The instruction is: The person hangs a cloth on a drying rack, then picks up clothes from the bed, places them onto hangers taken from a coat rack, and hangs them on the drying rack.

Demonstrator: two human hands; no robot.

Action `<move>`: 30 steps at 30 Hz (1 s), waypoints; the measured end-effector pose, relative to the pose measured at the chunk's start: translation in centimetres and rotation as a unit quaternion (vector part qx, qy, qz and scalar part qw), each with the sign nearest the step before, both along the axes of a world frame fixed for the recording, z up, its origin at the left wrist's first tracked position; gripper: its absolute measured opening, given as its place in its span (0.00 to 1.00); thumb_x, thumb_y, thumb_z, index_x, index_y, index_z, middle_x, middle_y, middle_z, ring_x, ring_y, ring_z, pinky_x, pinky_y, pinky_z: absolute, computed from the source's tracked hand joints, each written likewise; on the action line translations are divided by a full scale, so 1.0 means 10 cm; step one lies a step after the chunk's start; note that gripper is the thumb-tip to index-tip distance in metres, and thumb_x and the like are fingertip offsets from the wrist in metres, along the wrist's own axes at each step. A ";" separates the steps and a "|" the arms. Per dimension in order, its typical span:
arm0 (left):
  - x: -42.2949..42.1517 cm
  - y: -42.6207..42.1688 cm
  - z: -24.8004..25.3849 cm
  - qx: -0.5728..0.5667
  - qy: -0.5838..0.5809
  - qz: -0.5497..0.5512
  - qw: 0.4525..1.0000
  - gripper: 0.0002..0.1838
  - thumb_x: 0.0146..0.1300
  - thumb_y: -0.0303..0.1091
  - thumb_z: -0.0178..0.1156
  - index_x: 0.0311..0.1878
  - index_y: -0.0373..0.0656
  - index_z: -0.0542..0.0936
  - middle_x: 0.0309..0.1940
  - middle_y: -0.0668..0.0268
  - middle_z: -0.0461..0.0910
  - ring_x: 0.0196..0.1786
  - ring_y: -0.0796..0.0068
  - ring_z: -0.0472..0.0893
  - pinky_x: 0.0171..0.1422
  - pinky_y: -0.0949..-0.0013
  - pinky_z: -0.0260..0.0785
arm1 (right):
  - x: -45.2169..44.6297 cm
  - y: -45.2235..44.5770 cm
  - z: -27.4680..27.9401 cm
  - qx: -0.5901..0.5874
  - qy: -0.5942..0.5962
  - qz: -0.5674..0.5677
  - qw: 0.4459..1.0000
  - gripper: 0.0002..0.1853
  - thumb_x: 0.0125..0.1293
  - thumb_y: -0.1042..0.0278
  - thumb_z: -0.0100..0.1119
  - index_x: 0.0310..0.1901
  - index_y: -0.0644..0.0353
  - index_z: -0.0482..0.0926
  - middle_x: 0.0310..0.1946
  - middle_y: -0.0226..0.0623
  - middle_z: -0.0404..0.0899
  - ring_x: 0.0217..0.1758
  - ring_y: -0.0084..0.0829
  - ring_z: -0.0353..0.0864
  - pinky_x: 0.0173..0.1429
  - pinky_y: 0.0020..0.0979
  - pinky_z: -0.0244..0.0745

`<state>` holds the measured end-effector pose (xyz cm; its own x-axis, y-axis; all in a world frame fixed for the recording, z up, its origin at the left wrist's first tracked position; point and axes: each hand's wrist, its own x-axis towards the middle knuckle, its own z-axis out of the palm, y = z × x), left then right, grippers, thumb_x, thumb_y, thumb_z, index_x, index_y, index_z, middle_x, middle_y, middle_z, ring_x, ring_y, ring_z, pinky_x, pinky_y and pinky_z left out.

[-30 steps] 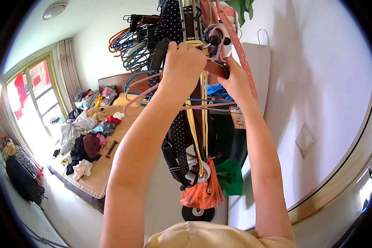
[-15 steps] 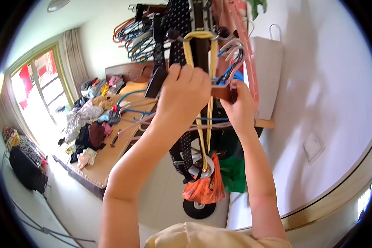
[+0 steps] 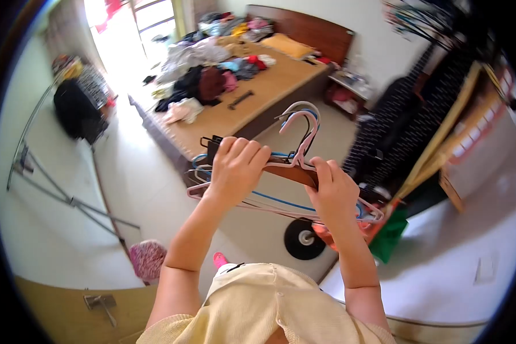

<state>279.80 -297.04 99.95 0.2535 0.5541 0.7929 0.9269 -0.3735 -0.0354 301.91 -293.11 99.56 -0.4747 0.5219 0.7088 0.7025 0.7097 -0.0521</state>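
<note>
A bundle of clothes hangers (image 3: 305, 129) is between my two hands in front of my body, its pink, white and blue hooks pointing up. Among them is a brown hanger (image 3: 289, 173) with a flat bar and a black clip at its left end. My left hand (image 3: 238, 171) wraps round the left part of the bundle. On the other side, my right hand (image 3: 333, 189) grips the right end of the brown bar, thumb and fingers closed. The hangers' lower bars run below and behind both hands, partly hidden by them.
A coat stand (image 3: 395, 120) with dark dotted cloth, yellow straps and more hangers stands at the right, its round black base (image 3: 305, 238) on the floor. Ahead is a bed (image 3: 269, 97) with heaped clothes (image 3: 212, 80). A metal rack frame (image 3: 71, 200) is at the left.
The view has swung left, so the coat stand now sits at the right. Both hands have come away from the stand with the hangers, which are now lower and over the floor.
</note>
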 end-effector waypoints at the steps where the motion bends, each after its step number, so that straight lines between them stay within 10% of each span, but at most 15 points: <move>1: -0.28 -0.07 -0.11 -0.008 -0.005 0.023 1.000 0.22 0.36 0.29 0.67 0.40 0.43 0.78 0.34 0.66 0.76 0.40 0.63 0.75 0.50 0.60 0.65 | -0.30 0.02 -0.06 -0.014 -0.013 0.013 1.000 0.31 0.38 0.70 0.75 0.48 0.49 0.73 0.35 0.33 0.75 0.33 0.38 0.80 0.35 0.35 0.75; 15: -4.13 -1.47 -0.57 0.017 -0.018 0.324 0.946 0.16 0.45 0.30 0.67 0.40 0.45 0.78 0.33 0.68 0.77 0.38 0.67 0.76 0.49 0.63 0.63 | -4.76 -0.22 -0.19 -0.058 -0.074 0.363 0.927 0.24 0.48 0.68 0.70 0.48 0.54 0.72 0.33 0.34 0.75 0.36 0.37 0.80 0.36 0.37 0.76; 30: -8.01 -0.85 -0.68 0.042 -0.003 0.450 0.892 0.15 0.43 0.26 0.64 0.39 0.44 0.78 0.32 0.68 0.78 0.37 0.65 0.77 0.47 0.62 0.64 | -9.28 0.79 -0.51 -0.066 -0.034 0.497 0.865 0.24 0.47 0.67 0.72 0.46 0.50 0.73 0.30 0.33 0.77 0.29 0.41 0.81 0.33 0.37 0.75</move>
<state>199.68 -305.58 93.11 -0.2695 0.4696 0.8407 0.8499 0.5265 -0.0217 209.12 -285.16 94.50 -0.7735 -0.0938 0.6268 -0.2461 0.9558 -0.1607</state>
